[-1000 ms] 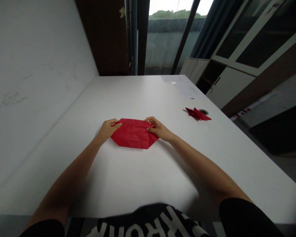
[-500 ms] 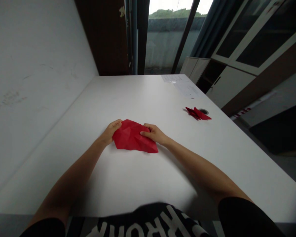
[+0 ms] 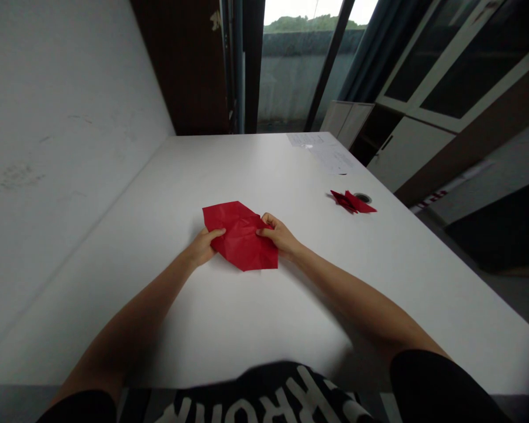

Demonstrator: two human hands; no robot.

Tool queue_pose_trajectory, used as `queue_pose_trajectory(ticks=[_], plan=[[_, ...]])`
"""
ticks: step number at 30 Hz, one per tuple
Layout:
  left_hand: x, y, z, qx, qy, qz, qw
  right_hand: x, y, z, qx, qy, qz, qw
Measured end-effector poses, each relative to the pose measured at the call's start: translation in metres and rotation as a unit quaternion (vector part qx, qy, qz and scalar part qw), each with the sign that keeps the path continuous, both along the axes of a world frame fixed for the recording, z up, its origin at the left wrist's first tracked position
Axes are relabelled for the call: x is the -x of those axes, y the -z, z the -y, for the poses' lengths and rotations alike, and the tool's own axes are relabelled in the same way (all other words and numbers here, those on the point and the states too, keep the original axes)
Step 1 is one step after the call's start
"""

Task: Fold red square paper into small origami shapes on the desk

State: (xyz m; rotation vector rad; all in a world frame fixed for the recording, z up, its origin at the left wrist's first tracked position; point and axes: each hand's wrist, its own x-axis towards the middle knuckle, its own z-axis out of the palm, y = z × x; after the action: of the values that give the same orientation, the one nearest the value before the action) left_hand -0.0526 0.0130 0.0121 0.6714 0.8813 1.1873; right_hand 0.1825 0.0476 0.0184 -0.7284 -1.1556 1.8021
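A creased sheet of red paper (image 3: pixel 240 241) is held between my two hands over the white table. On its left side my left hand (image 3: pixel 203 245) pinches it, thumb on top and the other fingers hidden beneath. My right hand (image 3: pixel 281 236) grips the right side, its thumb pressed on the upper face and the index finger bent at the far edge. Fold lines run across the paper, and its outline has several corners.
Folded red paper pieces (image 3: pixel 351 202) lie to the right on the white table (image 3: pixel 264 329), beside a round cable hole (image 3: pixel 362 198). White printed sheets (image 3: pixel 326 154) lie at the far right corner. A wall (image 3: pixel 70 147) borders the left side; cabinets (image 3: pixel 412 150) stand beyond the right edge.
The red paper has turned and now lies more spread, with a corner rising at the far left. My left hand has shifted nearer to me along its edge; my right hand has barely moved.
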Motion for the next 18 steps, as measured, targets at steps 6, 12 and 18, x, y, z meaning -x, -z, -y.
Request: queue_pose_trajectory(ticks=[6, 12, 18], plan=[[0.005, 0.005, -0.006, -0.016, -0.021, -0.002, 1.0, -0.003, 0.002, -0.008, 0.009, 0.033, -0.027, 0.999], [0.002, 0.002, -0.006, -0.022, -0.029, 0.033, 0.999, -0.002, 0.011, -0.014, -0.027, 0.106, -0.013, 0.994], [-0.014, 0.004, 0.001, -0.09, -0.011, 0.037, 0.995, 0.004, 0.017, -0.013, -0.054, 0.156, -0.011, 0.986]])
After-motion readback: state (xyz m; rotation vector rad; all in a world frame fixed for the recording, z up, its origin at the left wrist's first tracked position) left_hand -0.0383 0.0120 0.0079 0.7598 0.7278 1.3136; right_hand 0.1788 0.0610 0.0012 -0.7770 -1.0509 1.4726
